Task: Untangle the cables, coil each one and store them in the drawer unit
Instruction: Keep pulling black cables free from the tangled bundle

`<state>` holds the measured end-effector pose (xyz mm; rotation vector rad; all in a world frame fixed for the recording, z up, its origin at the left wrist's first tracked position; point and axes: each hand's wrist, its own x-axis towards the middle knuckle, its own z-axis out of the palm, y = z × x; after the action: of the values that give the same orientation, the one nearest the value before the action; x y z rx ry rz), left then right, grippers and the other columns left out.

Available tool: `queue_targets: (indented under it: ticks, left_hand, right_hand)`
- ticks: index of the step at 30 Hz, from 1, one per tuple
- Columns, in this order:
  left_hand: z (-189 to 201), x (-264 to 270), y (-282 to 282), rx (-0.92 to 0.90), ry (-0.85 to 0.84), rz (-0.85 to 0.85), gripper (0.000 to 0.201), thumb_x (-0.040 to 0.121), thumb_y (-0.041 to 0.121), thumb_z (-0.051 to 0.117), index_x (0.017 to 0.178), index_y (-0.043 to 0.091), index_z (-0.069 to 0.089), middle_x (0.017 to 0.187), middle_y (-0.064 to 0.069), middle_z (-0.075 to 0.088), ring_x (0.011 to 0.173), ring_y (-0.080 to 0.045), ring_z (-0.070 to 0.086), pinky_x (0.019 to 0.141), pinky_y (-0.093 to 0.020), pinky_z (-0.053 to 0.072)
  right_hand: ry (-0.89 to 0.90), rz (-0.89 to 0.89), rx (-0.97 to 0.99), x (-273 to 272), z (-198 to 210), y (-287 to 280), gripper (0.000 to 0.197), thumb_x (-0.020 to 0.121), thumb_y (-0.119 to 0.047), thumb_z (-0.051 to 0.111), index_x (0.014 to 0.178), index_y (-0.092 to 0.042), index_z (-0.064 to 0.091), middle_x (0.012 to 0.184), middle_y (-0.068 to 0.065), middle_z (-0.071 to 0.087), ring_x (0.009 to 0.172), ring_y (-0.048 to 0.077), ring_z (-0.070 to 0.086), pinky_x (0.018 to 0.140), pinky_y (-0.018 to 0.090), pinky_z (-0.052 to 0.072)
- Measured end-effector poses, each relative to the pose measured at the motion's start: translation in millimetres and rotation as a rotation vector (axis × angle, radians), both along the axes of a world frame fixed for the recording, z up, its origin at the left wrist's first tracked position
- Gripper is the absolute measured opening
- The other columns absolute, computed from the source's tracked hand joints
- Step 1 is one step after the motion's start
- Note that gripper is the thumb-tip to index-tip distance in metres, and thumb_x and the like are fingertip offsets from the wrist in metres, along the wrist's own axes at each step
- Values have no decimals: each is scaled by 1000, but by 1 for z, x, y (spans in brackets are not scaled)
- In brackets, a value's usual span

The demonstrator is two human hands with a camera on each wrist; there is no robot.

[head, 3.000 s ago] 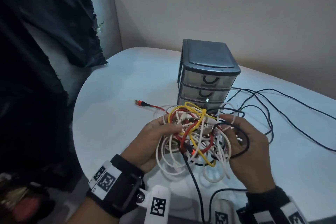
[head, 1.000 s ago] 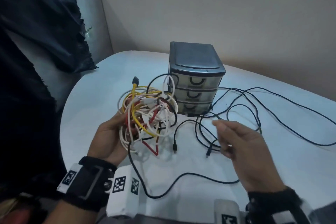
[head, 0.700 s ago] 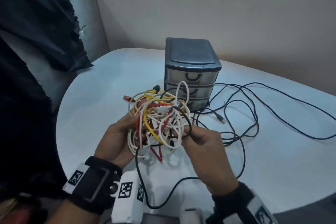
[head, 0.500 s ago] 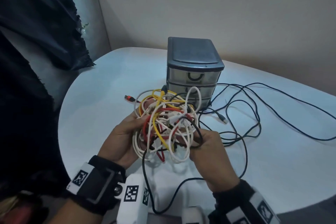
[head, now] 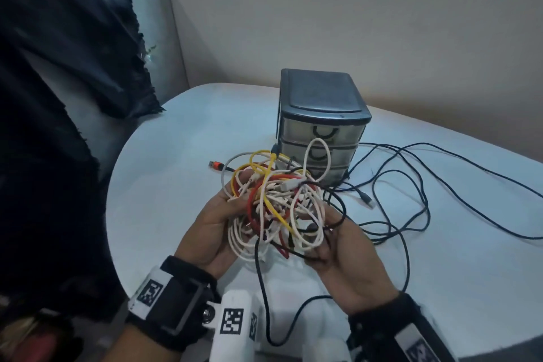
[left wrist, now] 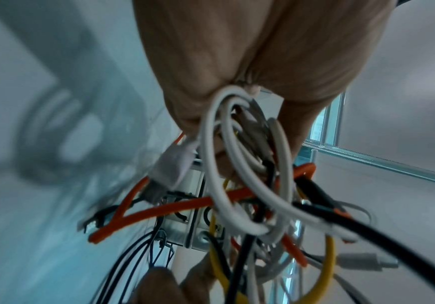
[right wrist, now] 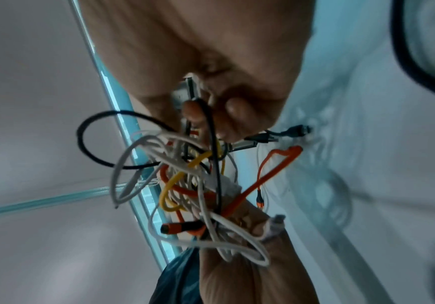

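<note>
While both hands hold it up above the surface [head: 176, 185], the cable ball [head: 276, 209] is a big knot of white, red, yellow & black cords, just in front of the drawer unit [head: 320, 126]. In the head view the left hand [head: 211, 232] is curled round the left side of the ball, and the right hand [head: 346, 261] grips its right side. A long black cable [head: 411, 185] runs from the ball across the surface, to the right of the drawers. All 3 drawers look closed.

Left wrist view: white loops [left wrist: 227, 164] hang from the left grip, w/ an orange-red cord [left wrist: 159, 214] crossing under them. It is blurry.

Right wrist view: the right hand's fingers [right wrist: 234, 111] pinch a black cord [right wrist: 211, 144] and maybe a plug; hard to tell.

What could go wrong, I think: pulling hard on one cord may make the knots tighter. A plug may catch in a loop. The long black cable may drag and bump the drawer unit, or slide off the edge.
</note>
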<state>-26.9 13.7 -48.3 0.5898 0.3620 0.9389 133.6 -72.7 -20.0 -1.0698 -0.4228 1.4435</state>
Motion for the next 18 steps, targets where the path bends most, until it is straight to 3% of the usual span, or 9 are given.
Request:
queue_targets:
  ticks: [2,4,7,9,10,12,14,18]
  left_hand:
    - [-1,2,-1,-10,-19,17,51,60,11,90,109,11,74,108,-16,74,90,-26,75,74,-35,61]
    - [0,3,0,-63,-69,31,43,66,6,79,108,11,74,108,-15,74,89,-25,75,71,-34,61]
    - [1,2,4,-150,-154,94,60,58,5,82,116,7,66,101,-14,75,81,-22,76,63,-30,61]
    - [3,3,2,-158,-139,106,59,59,7,77,117,7,65,95,-12,76,74,-18,75,61,-27,60]
    - [4,5,0,-161,-120,100,57,61,7,76,117,6,67,96,-12,76,74,-19,75,61,-28,60]
    - [4,9,-6,-163,-90,63,75,56,3,87,127,3,62,103,-15,75,80,-23,75,65,-30,61]
    - [2,8,-7,-184,-83,46,104,40,8,99,135,3,55,103,-15,75,82,-24,76,65,-32,61]
    - [8,0,-1,-184,-127,98,112,36,10,101,138,6,54,101,-14,76,79,-22,76,62,-31,61]
  right_hand:
    - [-91,22,-46,4,-1,3,25,75,-32,65,66,-14,51,44,-1,31,44,11,25,53,28,20]
    - [-64,-16,25,11,0,2,25,80,-29,62,62,-12,56,43,1,32,47,12,28,58,30,18]
    - [84,-114,188,17,8,-5,27,86,-18,55,60,-12,60,56,5,44,58,16,45,64,29,36]
    - [170,-92,228,18,11,-10,23,80,-13,59,57,-11,56,53,6,42,53,19,44,58,29,38]
    - [185,-40,209,16,13,-10,22,79,-16,59,58,-10,57,46,6,37,44,18,38,50,27,33]
    - [120,86,127,14,13,-9,35,91,-29,54,66,-6,63,33,1,26,31,12,21,43,26,14]
    - [-19,135,108,13,12,-7,41,94,-39,53,72,-8,69,30,-2,25,29,9,16,46,29,7]
    - [-189,165,272,30,4,-11,34,76,-42,80,69,-10,69,36,-3,31,33,10,24,48,30,17]
